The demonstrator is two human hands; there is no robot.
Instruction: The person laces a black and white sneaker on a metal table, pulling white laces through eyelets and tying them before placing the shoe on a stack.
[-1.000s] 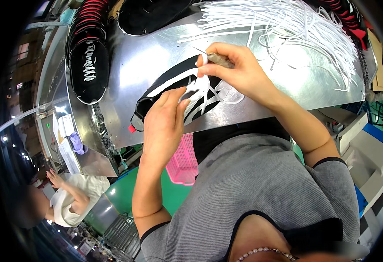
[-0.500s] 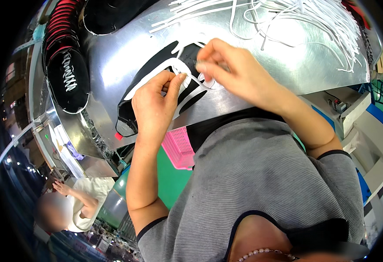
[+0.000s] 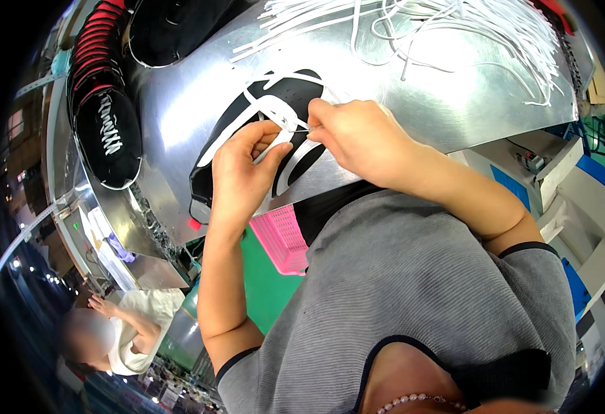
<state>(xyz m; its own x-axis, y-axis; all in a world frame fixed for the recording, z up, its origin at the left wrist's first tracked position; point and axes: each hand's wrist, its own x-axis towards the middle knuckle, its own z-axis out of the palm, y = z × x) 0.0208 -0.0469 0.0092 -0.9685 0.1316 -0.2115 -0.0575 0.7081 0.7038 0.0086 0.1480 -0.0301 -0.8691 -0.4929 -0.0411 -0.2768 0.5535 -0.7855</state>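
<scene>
A black-and-white shoe upper [image 3: 233,110] lies on the metal table, with white shoelace [image 3: 275,105] looped over its eyelet area. My left hand [image 3: 244,162] pinches the upper's white eyelet edge between thumb and fingers. Just right of it, my right hand [image 3: 357,134] is closed, its fingertips close to the left ones. From those right fingertips a thin dark pin-like tool [image 3: 302,130] points toward the eyelets, beside a strand of lace. What else is inside the right fingers is hidden.
Loose white laces [image 3: 481,41] are heaped at the far right of the table [image 3: 178,117]. Black laced uppers [image 3: 109,138] stand in a row at the left, another dark upper [image 3: 171,31] behind. A pink basket [image 3: 281,238] sits below the table edge. One person [image 3: 137,328] is at lower left.
My right hand has come down and left, its fingertips now meeting the eyelet area near my left hand. The lace loop lies differently, and the upper has shifted slightly.
</scene>
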